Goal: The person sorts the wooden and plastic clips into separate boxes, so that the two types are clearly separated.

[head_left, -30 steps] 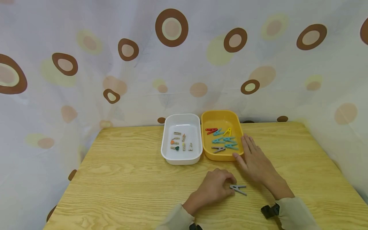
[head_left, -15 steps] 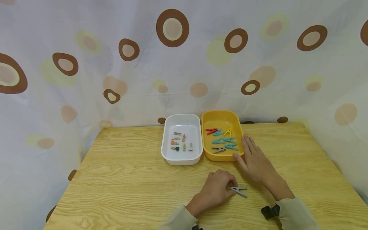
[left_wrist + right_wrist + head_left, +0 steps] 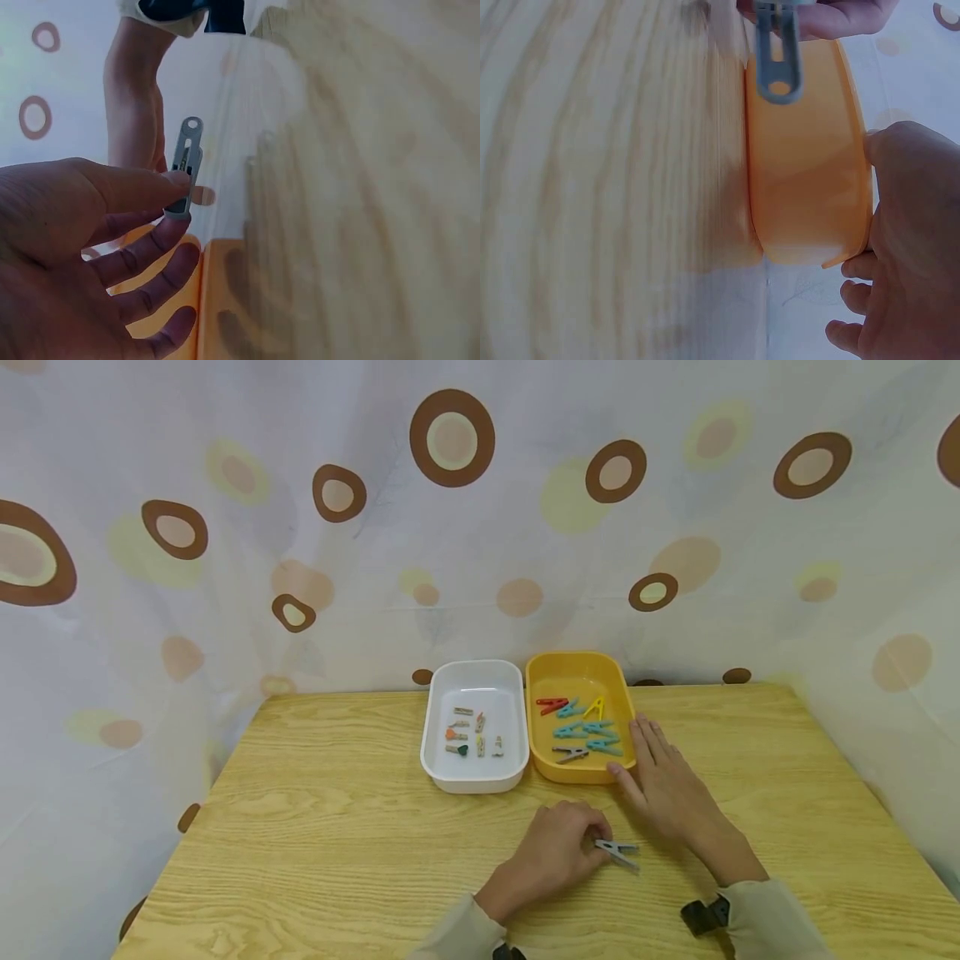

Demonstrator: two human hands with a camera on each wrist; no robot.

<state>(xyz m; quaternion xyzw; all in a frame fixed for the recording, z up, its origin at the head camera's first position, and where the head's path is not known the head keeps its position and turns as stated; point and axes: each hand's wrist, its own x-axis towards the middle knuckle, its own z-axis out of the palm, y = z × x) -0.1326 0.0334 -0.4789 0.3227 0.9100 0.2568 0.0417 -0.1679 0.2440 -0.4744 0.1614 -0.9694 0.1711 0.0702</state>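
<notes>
My left hand (image 3: pixel 551 852) pinches a grey clothespin (image 3: pixel 618 852) between thumb and fingers, over the table in front of the trays. In the left wrist view, the thumb presses on the flat side of the clothespin (image 3: pixel 187 157). My right hand (image 3: pixel 670 789) rests against the right side of the yellow tray (image 3: pixel 573 773), its fingers extended along the wall and the thumb at the front corner of the rim. Inside that tray lie several plastic clothespins: red (image 3: pixel 552 703), yellow (image 3: pixel 595 707), light blue (image 3: pixel 602 747) and a greyish one (image 3: pixel 572 754).
A white tray (image 3: pixel 476 784) stands directly left of the yellow one. Several small wooden clips lie in it, one with an orange ornament (image 3: pixel 452 735) and one with a dark green one (image 3: pixel 462 750). Behind the wooden table (image 3: pixel 322 827) hangs a patterned curtain (image 3: pixel 450 568).
My left hand has shifted slightly left with the grey clothespin still pinched. The right hand stays in place against the yellow tray.
</notes>
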